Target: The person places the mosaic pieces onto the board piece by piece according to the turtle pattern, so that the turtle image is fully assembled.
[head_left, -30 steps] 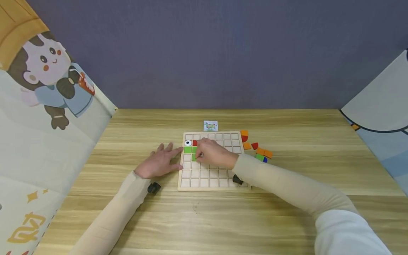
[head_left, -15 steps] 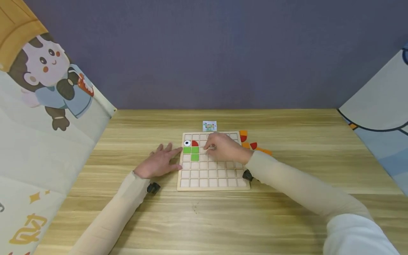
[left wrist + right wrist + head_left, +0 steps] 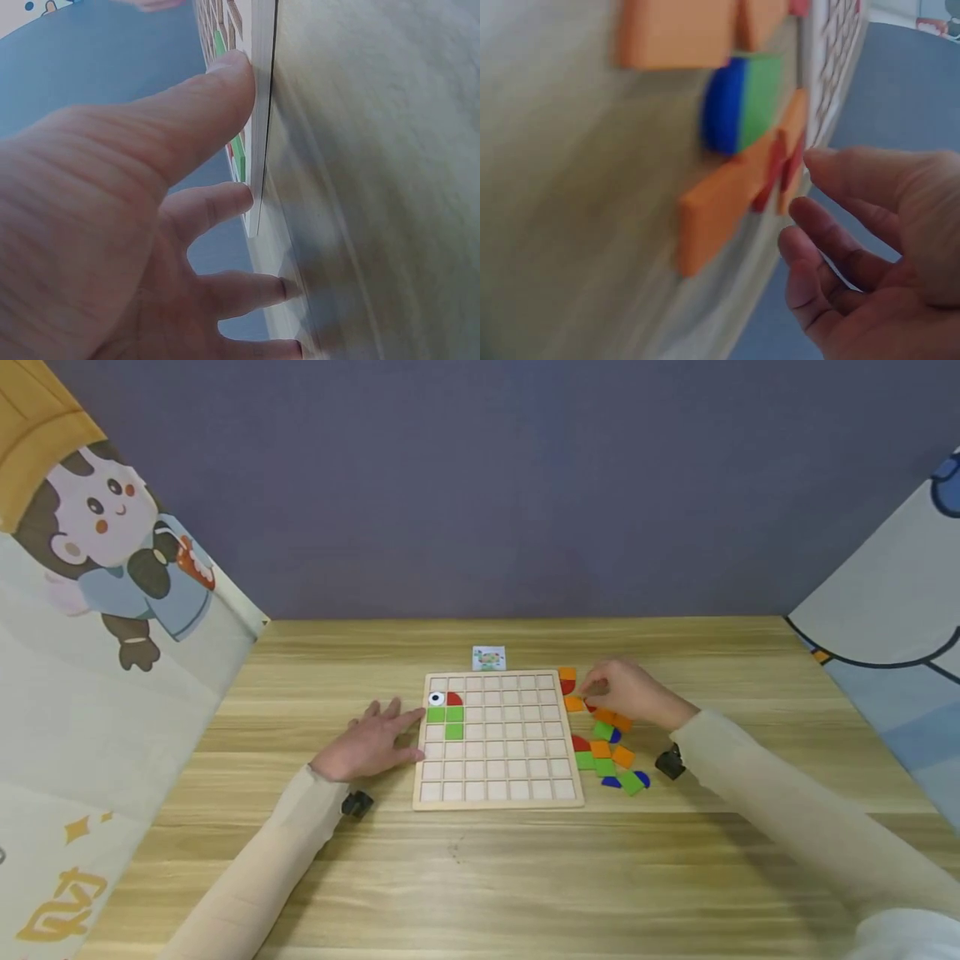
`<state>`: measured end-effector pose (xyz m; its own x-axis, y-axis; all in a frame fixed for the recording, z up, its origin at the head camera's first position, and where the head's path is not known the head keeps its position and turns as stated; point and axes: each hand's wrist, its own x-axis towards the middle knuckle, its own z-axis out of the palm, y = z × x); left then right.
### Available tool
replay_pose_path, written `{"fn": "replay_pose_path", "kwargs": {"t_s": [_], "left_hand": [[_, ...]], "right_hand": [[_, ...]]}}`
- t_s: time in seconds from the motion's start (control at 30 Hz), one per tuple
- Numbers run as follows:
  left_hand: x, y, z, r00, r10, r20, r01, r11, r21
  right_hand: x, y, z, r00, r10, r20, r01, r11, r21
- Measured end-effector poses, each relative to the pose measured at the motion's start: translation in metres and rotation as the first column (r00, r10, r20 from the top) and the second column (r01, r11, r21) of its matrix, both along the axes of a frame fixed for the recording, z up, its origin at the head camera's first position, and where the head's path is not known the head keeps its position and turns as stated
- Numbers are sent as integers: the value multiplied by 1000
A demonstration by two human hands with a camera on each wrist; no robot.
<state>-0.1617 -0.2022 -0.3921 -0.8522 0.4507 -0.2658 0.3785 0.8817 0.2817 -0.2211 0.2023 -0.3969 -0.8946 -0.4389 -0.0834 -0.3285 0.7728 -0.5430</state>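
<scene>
A wooden grid board (image 3: 498,807) lies on the table. Its upper left cells hold a white eye tile (image 3: 437,698), a red quarter-round tile (image 3: 454,699) and three green tiles (image 3: 453,731). My left hand (image 3: 367,743) is spread beside the board; the left wrist view has its thumb and index finger at the board's edge. Over the loose tiles to the right is my right hand (image 3: 633,689), its fingertips near a red tile (image 3: 590,704). In the right wrist view, a gap shows between thumb and fingers, with orange tiles (image 3: 712,217) in front of them.
Loose orange, green, red and blue tiles (image 3: 604,767) lie along the board's right side, some against its edge. A small picture card (image 3: 489,657) lies behind the board. A dark wall panel (image 3: 525,493) rises at the table's back.
My right hand has left the green tiles on the board and moved right to the loose tiles, uncovering the grid. My left hand has stayed at the board's left edge.
</scene>
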Motion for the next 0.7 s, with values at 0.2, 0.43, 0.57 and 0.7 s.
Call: {"fn": "replay_pose_path", "kwargs": {"t_s": [0.2, 0.43, 0.57, 0.7], "left_hand": [[0, 0, -1, 1000, 0, -7, 0, 1000, 2], [0, 1, -2, 1000, 8, 1, -8, 1000, -2], [0, 0, -2, 1000, 4, -3, -4, 1000, -1], [0, 0, -3, 1000, -1, -10, 1, 1000, -2]], "right_hand": [[2, 9, -9, 999, -27, 19, 26, 1000, 14], [-1, 10, -10, 998, -59, 23, 58, 998, 18], [-1, 9, -9, 999, -44, 24, 43, 999, 22], [0, 8, -10, 998, -55, 8, 55, 998, 31]]}}
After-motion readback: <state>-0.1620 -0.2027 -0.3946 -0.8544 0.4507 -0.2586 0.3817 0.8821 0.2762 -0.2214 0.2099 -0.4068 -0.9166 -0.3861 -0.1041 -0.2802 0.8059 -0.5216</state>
